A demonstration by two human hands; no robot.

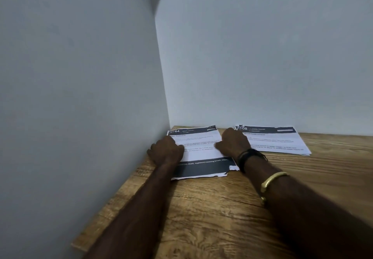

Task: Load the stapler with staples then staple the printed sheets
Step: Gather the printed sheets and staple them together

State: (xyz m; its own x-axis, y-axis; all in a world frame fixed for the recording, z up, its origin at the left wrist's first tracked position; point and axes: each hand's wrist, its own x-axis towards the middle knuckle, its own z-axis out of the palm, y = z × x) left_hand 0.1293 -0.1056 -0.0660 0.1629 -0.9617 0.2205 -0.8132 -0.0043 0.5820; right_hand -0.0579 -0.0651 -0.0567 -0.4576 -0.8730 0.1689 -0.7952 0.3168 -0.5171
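Head: printed sheets (198, 150) between left hand (166, 149), right hand (234, 143); edges gripped

Printed sheets (198, 149) — white, black header and footer bands. Table (222, 208) — brown wood grain. Walls (80, 67) pale grey; bracelets black (245, 159) and gold (270, 180).

Likely an office corner: a wood-grain desk (222, 208) against plain pale walls (262, 57), bearing printed sheets (199, 143).

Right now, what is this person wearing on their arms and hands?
No sleeves or gloves show. The left hand and its forearm carry nothing. By the right hand, a black corded wristband circles the wrist, and a gold-coloured open metal bangle sits further up that forearm.
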